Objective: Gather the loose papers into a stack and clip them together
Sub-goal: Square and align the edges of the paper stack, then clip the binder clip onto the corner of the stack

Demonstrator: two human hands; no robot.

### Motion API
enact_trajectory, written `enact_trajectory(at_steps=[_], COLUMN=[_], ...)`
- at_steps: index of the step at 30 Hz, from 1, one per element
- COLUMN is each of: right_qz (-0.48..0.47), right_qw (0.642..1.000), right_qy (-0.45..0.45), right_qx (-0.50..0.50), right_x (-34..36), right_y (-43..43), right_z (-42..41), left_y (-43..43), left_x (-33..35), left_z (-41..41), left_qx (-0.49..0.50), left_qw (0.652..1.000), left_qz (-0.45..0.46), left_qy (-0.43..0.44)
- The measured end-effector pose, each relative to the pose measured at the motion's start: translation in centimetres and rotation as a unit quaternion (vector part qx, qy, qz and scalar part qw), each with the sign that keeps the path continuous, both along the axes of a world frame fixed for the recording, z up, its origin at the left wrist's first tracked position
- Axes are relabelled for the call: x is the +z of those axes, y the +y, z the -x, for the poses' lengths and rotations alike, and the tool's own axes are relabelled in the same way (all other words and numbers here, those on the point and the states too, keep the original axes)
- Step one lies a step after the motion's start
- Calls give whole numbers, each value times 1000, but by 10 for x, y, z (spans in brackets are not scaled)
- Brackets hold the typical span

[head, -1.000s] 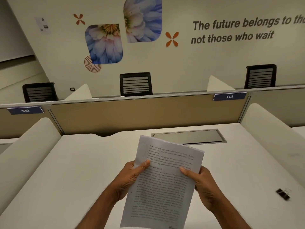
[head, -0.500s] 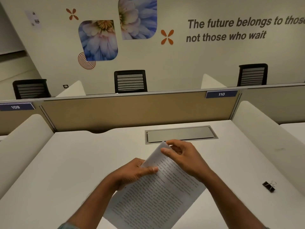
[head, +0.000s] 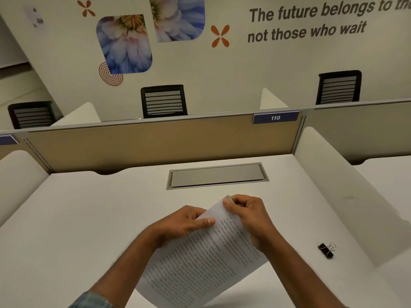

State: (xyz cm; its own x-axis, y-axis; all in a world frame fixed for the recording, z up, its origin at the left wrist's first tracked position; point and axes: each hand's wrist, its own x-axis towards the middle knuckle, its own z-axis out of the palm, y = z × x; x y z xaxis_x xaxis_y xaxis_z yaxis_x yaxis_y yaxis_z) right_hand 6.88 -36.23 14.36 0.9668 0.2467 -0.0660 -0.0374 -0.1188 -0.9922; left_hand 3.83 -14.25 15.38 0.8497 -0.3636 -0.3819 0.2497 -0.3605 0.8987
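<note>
Head view: both hands, left [head: 184, 221] and right [head: 249, 213], pinch the papers [head: 200, 261] at their far corner, mid-table [head: 89, 218]. Clip [head: 325, 250] lies near right edge. Risk: sheets fan apart if one pinch loosens.

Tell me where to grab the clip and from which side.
Probably pinch the clip by its wire handles, which stick out on the far side of its black body. Come from above with the right hand: it lies flat on the desk, apart from the papers.
</note>
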Motion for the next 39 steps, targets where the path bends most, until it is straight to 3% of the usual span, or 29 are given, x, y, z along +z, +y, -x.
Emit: enact_trajectory(at_steps=[8, 12, 15, 18, 20, 25, 34, 39], right_qz=[-30, 0, 16, 121, 224, 330, 289, 150], right_qw=[999, 1000, 995, 947, 902, 882, 894, 925], right_qy=[29, 28, 39, 10, 25, 89, 71, 116], right_qx=[-23, 3, -95, -299, -369, -324, -337, -330], right_x=[-19, -31, -55, -97, -126, -175, -192, -185], right_y=[-48, -67, -106, -168, -206, -245, -251, -250], right_z=[-18, -20, -24, -25, -22, -16, -24, -30], left_y=[-58, -67, -66, -62, -59, -55, -57, -58], left_x=[-7, -12, -15, -17, -16, -16, -13, -12], left_z=[-27, -39, -44, -46, -46, -47, -46, -44], left_qx=[-3, -12, -21, -25, -20, -9, -2, 6], left_qw=[1000, 999, 998, 995, 993, 989, 986, 986], left_qz=[3, -18, -22, -28, -34, -55, -75, -79], left_qy=[0, 24, 63, 89, 110, 133, 146, 146])
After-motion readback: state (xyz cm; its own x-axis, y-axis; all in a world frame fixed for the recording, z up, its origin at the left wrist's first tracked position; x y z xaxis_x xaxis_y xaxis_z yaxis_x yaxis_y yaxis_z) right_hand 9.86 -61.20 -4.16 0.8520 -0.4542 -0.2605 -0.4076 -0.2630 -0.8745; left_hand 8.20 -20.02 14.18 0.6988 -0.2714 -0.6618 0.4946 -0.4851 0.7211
